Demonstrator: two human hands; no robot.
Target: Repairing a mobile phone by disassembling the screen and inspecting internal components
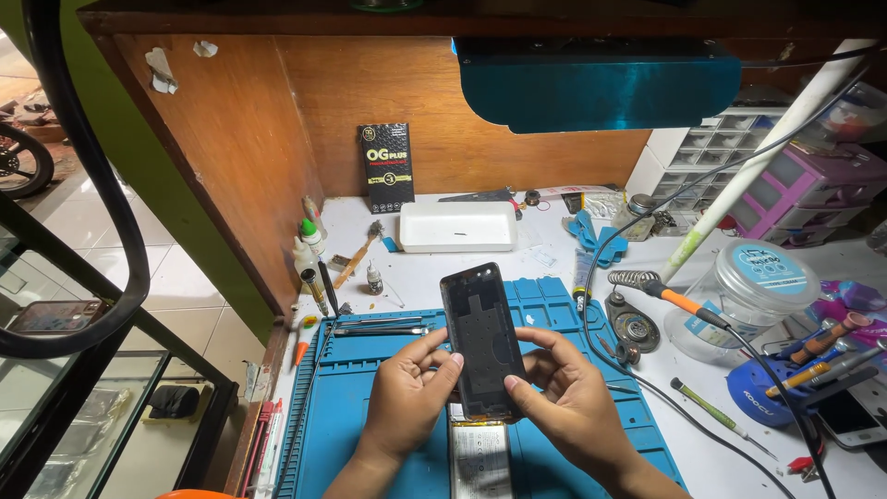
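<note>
Both hands hold a dark rectangular phone back panel (481, 337) upright, tilted a bit, above the blue silicone work mat (370, 434) on the white bench (434, 268). Left hand (407, 397) clamped on panel's left edge w/ thumb + fingers; right hand (568, 397) clamped on its right edge & lower corner. Just below panel, btwn the wrists, a flat silver phone body (480, 457) lies on mat. Metal tweezers (379, 326) on mat's upper left. Orange-handled soldering iron (679, 300) in its coil stand to the right.
</note>
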